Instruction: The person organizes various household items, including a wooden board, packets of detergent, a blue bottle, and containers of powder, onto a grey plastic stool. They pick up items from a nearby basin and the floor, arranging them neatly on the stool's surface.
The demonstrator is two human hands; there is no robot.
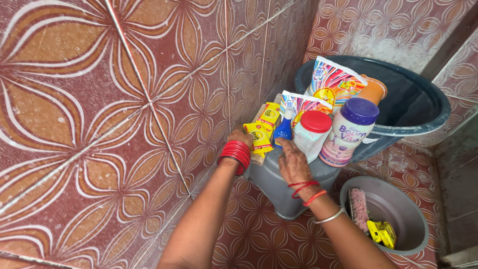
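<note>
A grey plastic stool (279, 192) stands by the tiled wall, crowded with items. My left hand (240, 136), with red bangles on the wrist, grips a yellow packet (259, 135) at the stool's left edge; a second yellow packet (269, 114) lies behind it. My right hand (294, 162) rests with fingers spread on the stool top, just below a small blue bottle (284, 128) and touching a white jar with a red lid (311, 132). A white jar with a purple lid (348, 132) stands to the right. Two colourful pouches (332, 82) lean behind.
A large dark blue tub (423, 112) sits behind the stool with an orange cup (372, 90) at its rim. A grey basin (398, 206) on the floor at right holds a scrub brush (358, 209) and a yellow object (382, 233). Patterned red tiles cover wall and floor.
</note>
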